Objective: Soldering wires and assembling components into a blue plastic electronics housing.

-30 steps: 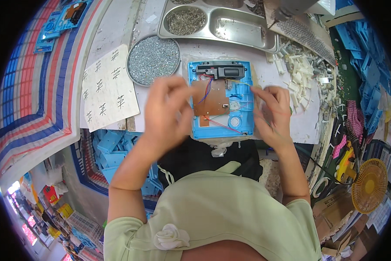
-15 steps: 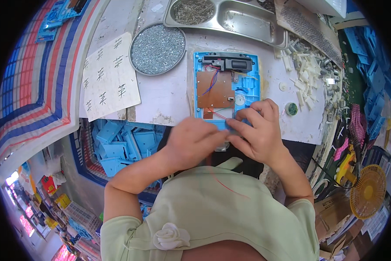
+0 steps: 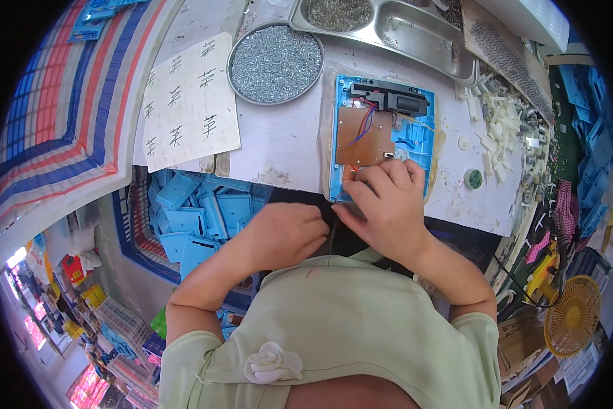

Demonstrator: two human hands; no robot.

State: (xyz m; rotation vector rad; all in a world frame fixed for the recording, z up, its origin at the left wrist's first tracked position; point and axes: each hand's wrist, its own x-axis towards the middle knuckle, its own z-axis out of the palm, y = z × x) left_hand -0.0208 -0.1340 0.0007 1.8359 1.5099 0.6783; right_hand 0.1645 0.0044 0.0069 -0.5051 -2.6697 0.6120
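A blue plastic casing (image 3: 421, 140) lies open-side up on the table in front of me. Inside it are a brown circuit board (image 3: 365, 135), a black module (image 3: 408, 103) along the far edge, and red, blue and yellow wires. My right hand (image 3: 390, 208) covers the casing's near end; its bent fingers reach over the near edge and its thumb points left below that edge. Nearer to me and to the left, my left hand (image 3: 287, 234) is closed, fingers curled. A thin strand hangs by its fingertips; what the fingers hold is hidden.
A round tray of metal screws (image 3: 276, 63) and a sheet of paper (image 3: 192, 102) lie left of the casing. Behind stands a steel compartment tray (image 3: 422, 41). White plastic parts (image 3: 500, 129) and a small green roll (image 3: 473, 178) lie right. Blue casings (image 3: 201, 218) fill a bin at lower left.
My left hand has drawn away from my right, toward me. My right hand's fingers now lie further over the casing's near end. The whole view has shifted slightly.
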